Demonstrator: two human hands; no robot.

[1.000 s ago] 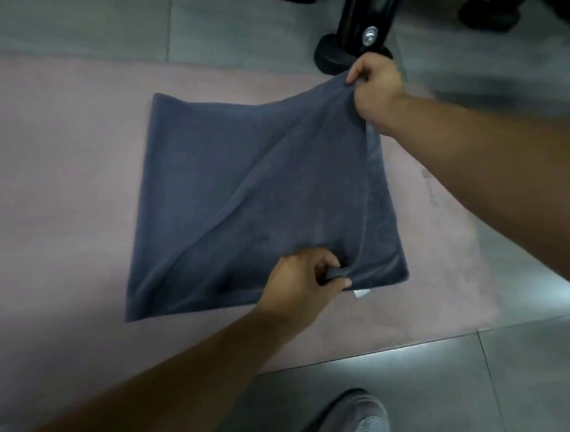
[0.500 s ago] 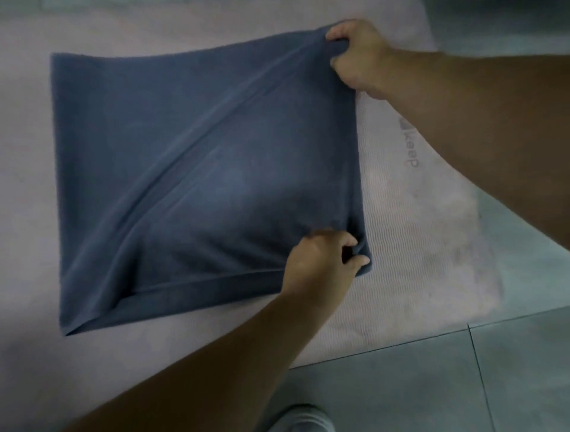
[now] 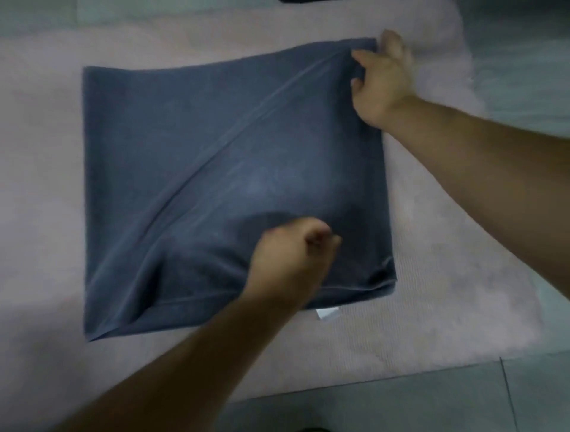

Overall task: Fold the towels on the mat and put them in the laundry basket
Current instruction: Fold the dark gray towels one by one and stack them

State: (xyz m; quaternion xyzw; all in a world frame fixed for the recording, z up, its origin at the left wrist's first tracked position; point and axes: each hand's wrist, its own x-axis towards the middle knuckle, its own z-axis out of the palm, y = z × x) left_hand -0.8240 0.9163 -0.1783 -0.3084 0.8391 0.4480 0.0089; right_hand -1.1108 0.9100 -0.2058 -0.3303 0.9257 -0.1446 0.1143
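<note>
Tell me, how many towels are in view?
1: a blue-grey towel, folded on the pink mat. A dark sliver at the top edge may be another; cannot tell.

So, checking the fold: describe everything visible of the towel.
The towel is dark blue-grey cloth, folded roughly square, lying on the pink mat. A diagonal ridge crosses it; a white tag pokes from its near edge. The right hand grips its far right corner; the left hand rests curled on its near part.
</note>
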